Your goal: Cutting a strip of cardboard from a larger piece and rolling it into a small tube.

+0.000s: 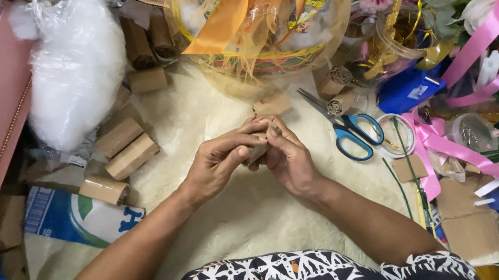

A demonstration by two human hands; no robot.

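We close both hands on one small brown cardboard piece [258, 153] above the cream fleece mat [253, 211]. The left hand [220, 162] pinches it with curled fingers; the right hand [288, 157] wraps it from the other side. One pair of blue-handled scissors [345, 123] lies just right. We count four cardboard tubes [131, 156] at left, near one white stuffing bag [73, 67].

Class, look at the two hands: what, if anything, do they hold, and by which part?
Both the left hand and right hand hold one small brown cardboard piece, fingers closed around its ends; hidden mostly.
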